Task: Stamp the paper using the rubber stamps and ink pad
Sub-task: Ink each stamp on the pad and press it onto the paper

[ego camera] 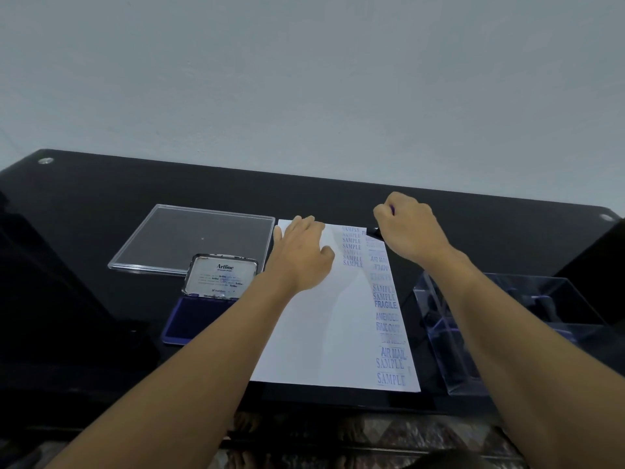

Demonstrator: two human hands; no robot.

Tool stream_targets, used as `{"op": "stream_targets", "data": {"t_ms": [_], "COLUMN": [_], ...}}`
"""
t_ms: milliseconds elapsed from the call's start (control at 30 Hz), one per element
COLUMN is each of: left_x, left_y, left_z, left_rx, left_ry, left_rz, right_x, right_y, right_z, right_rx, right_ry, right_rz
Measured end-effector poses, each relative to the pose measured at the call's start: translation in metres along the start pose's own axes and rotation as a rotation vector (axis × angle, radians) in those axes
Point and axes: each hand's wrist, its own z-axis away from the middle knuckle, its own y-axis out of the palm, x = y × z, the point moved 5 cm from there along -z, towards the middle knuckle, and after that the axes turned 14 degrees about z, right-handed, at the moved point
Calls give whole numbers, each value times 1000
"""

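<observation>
A white sheet of paper [324,326] lies on the black table, with several blue stamp marks such as SAMPLE, FRAGILE and AIR MAIL down its right side. My left hand [302,253] presses flat on the sheet's upper left part. My right hand [407,228] grips a dark rubber stamp [374,231] whose base touches the paper's top right corner; most of the stamp is hidden in the fist. The open ink pad [194,319] with a blue pad and an upright Artline lid sits left of the paper.
A clear plastic lid [192,238] lies flat behind the ink pad. A clear plastic box [507,333] holding more dark stamps stands right of the paper, under my right forearm. The black glass table [101,198] ends at a pale wall.
</observation>
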Motion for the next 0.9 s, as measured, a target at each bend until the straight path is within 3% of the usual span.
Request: {"op": "stream_targets", "data": {"t_ms": [900], "left_x": [2], "left_y": [-6], "left_z": [13], "left_rx": [7], "left_ry": [-32], "left_rz": [-28], "right_x": [-1], "right_y": [-13], "right_z": [14], "right_rx": [45], "right_ry": [-10], "right_rz": [3]}}
